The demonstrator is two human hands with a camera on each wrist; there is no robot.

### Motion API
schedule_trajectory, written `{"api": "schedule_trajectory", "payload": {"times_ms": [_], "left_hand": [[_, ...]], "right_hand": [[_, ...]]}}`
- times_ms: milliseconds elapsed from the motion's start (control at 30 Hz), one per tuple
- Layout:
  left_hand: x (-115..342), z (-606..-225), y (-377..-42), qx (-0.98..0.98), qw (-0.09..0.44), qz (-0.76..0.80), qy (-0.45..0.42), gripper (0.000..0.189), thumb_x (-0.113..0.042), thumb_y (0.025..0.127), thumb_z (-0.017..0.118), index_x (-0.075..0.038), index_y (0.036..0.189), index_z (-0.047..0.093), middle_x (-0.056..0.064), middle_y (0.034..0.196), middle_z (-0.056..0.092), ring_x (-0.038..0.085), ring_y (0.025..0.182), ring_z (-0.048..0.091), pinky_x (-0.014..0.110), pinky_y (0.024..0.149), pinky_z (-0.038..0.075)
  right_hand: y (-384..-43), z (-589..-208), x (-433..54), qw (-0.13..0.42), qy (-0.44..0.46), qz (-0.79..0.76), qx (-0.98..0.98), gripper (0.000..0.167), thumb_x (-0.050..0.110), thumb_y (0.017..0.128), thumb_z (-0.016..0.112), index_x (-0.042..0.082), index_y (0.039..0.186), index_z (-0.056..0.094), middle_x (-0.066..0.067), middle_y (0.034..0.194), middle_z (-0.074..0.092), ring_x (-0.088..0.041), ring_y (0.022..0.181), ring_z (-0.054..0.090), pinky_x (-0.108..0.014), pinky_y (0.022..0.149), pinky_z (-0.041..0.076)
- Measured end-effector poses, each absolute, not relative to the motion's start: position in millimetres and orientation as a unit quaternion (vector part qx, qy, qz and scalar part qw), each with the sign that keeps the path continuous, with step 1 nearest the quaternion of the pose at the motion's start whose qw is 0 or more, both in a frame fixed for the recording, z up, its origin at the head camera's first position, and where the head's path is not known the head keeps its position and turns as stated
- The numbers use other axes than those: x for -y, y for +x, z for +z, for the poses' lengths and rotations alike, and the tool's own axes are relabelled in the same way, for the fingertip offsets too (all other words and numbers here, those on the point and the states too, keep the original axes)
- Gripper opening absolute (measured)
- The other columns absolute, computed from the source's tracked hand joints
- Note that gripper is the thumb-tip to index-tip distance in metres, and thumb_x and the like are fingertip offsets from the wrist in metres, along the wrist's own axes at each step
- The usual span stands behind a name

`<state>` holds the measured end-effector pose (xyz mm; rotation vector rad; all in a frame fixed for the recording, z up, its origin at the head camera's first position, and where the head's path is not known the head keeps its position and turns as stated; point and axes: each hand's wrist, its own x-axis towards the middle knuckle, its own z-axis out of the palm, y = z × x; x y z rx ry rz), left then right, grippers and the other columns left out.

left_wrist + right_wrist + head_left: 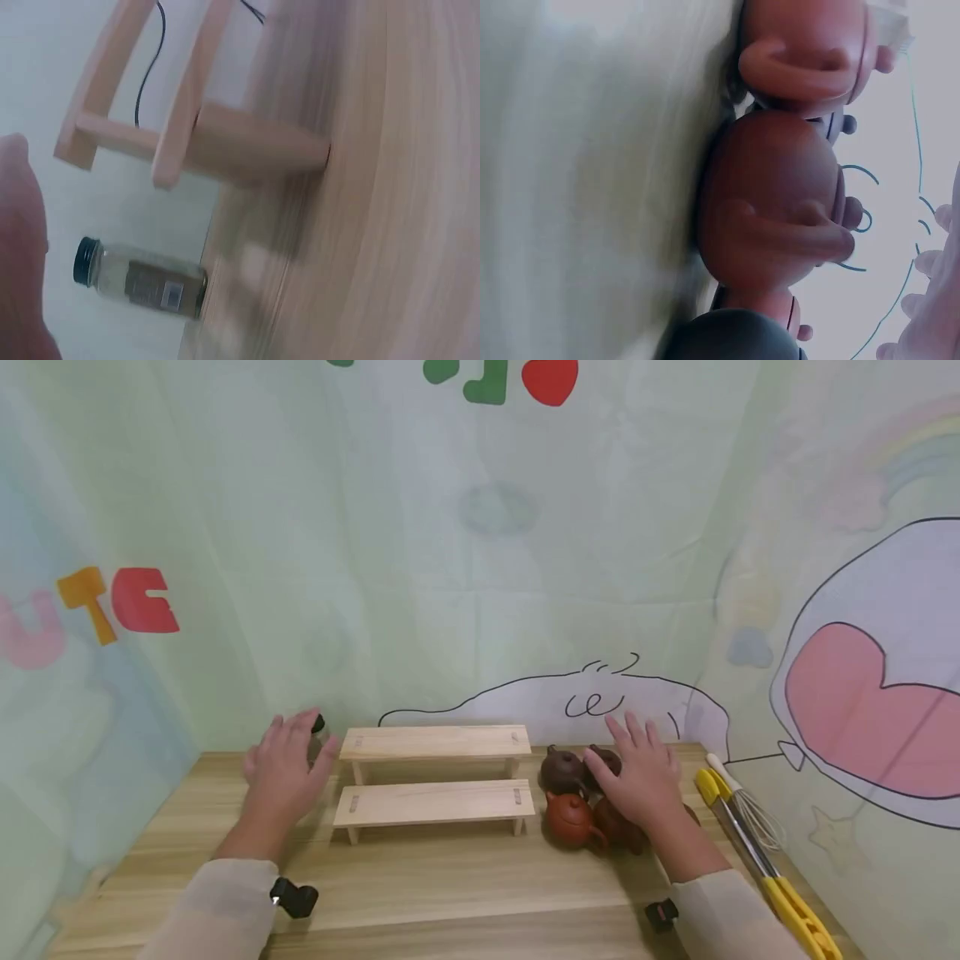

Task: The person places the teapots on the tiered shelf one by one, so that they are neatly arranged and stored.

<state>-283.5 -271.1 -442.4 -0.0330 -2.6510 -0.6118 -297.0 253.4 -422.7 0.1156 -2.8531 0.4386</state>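
Note:
In the head view my left hand [285,768] hovers at the left with spread fingers, over a glass bottle with a black cap [150,281] that it partly hides. My right hand [641,772], fingers apart, is held above a cluster of small clay teapots. An orange-red teapot [570,818] and a dark brown teapot [561,772] sit on its left side. Beneath the palm, a reddish-brown teapot [617,827] is partly covered. Neither hand grips anything. Between the hands stands a two-step wooden rack [435,803] with bare shelves.
Tongs with yellow handles [798,914] and a whisk [757,818] lie along the right edge of the wooden table [450,893]. A printed cloth [465,568] hangs behind the table and along its sides.

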Motion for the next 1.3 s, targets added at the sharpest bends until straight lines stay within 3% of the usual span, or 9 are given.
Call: {"api": "schedule_trajectory", "payload": {"times_ms": [100,233,333,500,700,867,1033,1200,1300], "left_hand": [[261.9,-442.6,-280.0,0.942,0.213,-0.258,-0.026,0.072,-0.058,0.112,0.035,-0.01,0.166,0.034,0.026,0.167,0.04,0.055,0.154,0.03,0.085,0.107,0.026],[253.5,-440.6,-278.7,0.922,0.19,-0.334,-0.048,0.073,-0.054,0.113,0.039,-0.006,0.167,0.031,0.025,0.167,0.041,0.052,0.153,0.036,0.078,0.116,0.033],[250.7,-441.2,-278.8,0.896,0.148,-0.415,-0.054,0.076,-0.052,0.112,0.049,-0.006,0.168,0.028,0.022,0.168,0.04,0.048,0.153,0.038,0.071,0.118,0.039],[248.9,-446.6,-282.7,0.851,0.065,-0.52,-0.041,0.09,-0.046,0.104,0.069,-0.007,0.17,0.02,0.02,0.17,0.037,0.044,0.156,0.037,0.064,0.124,0.037],[254.3,-459.1,-280.5,0.836,-0.022,-0.548,-0.031,0.099,-0.038,0.1,0.076,-0.006,0.171,0.015,0.025,0.172,0.031,0.047,0.158,0.034,0.064,0.125,0.039],[257.7,-469.2,-271.4,0.826,-0.081,-0.558,-0.022,0.095,-0.029,0.101,0.076,-0.004,0.169,0.015,0.026,0.173,0.026,0.052,0.159,0.03,0.065,0.125,0.038],[260.8,-474.1,-268.6,0.802,-0.111,-0.586,-0.018,0.091,-0.022,0.101,0.075,-0.006,0.169,0.017,0.024,0.174,0.023,0.052,0.159,0.029,0.065,0.124,0.04],[262.4,-479.0,-268.6,0.784,-0.122,-0.609,-0.025,0.085,-0.017,0.099,0.076,-0.002,0.166,0.025,0.027,0.172,0.027,0.043,0.147,0.051,0.039,0.11,0.056],[263.9,-482.9,-269.0,0.776,-0.128,-0.617,-0.026,0.078,-0.016,0.099,0.076,0.001,0.161,0.032,0.028,0.169,0.032,0.029,0.135,0.061,0.025,0.097,0.056]], "right_hand": [[-284.1,-423.0,-260.3,0.133,0.037,0.168,0.976,0.084,0.074,0.105,0.037,0.024,0.171,0.026,-0.016,0.18,0.018,-0.05,0.165,0.012,-0.084,0.122,0.015],[-270.4,-424.2,-271.9,0.161,0.032,0.197,0.966,0.078,0.065,0.108,0.042,0.018,0.169,0.033,-0.02,0.176,0.028,-0.051,0.162,0.023,-0.083,0.12,0.023],[-259.7,-426.4,-280.9,0.171,0.029,0.232,0.957,0.074,0.059,0.109,0.045,0.014,0.167,0.036,-0.021,0.174,0.032,-0.05,0.159,0.029,-0.082,0.119,0.025],[-245.0,-428.7,-297.5,0.165,0.017,0.291,0.942,0.071,0.052,0.111,0.049,0.008,0.165,0.036,-0.025,0.17,0.037,-0.051,0.155,0.034,-0.076,0.122,0.03],[-236.3,-430.0,-314.5,0.093,-0.052,0.333,0.937,0.08,0.06,0.109,0.047,0.012,0.17,0.025,-0.029,0.173,0.028,-0.055,0.157,0.028,-0.076,0.124,0.028],[-237.3,-436.2,-329.6,0.056,-0.104,0.37,0.921,0.083,0.057,0.107,0.056,0.015,0.171,0.025,-0.027,0.175,0.025,-0.052,0.161,0.022,-0.074,0.127,0.023],[-240.8,-446.8,-344.6,0.024,-0.104,0.398,0.911,0.091,0.058,0.102,0.065,0.014,0.171,0.025,-0.028,0.174,0.027,-0.052,0.159,0.027,-0.071,0.125,0.032],[-240.6,-453.1,-351.7,-0.003,-0.089,0.385,0.918,0.092,0.053,0.099,0.073,0.008,0.168,0.031,-0.029,0.171,0.032,-0.053,0.154,0.037,-0.067,0.122,0.039],[-238.7,-453.2,-351.7,-0.013,-0.081,0.36,0.929,0.093,0.052,0.096,0.077,0.005,0.164,0.036,-0.031,0.165,0.041,-0.053,0.15,0.043,-0.07,0.12,0.039]]}}
